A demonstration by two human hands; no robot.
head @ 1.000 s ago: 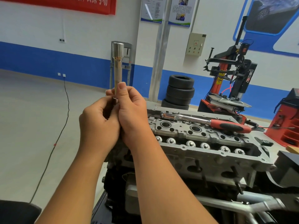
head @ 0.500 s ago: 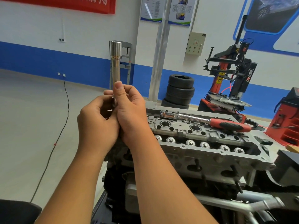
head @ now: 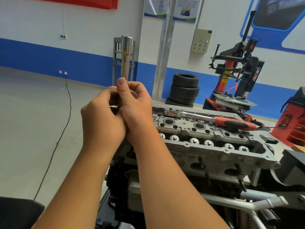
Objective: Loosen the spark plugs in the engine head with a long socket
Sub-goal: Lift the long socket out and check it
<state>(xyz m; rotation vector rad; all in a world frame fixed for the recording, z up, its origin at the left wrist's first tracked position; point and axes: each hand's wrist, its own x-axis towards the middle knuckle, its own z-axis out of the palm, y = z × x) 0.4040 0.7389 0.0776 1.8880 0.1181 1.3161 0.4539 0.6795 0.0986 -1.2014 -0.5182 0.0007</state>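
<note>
head view: long socket point(head: 126, 58) stands upright above both hands' point(head: 118, 113) clamped grip

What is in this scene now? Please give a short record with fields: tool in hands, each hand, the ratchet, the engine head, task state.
tool in hands: long socket, upright, wide end up
left hand: curled round the socket's lower end
right hand: grips the socket, thumb along its shaft
ratchet: lies untouched on the engine head, red handle to the right
task state: socket held up in front of the head's left end, not in any plug hole, not joined to the ratchet
</note>
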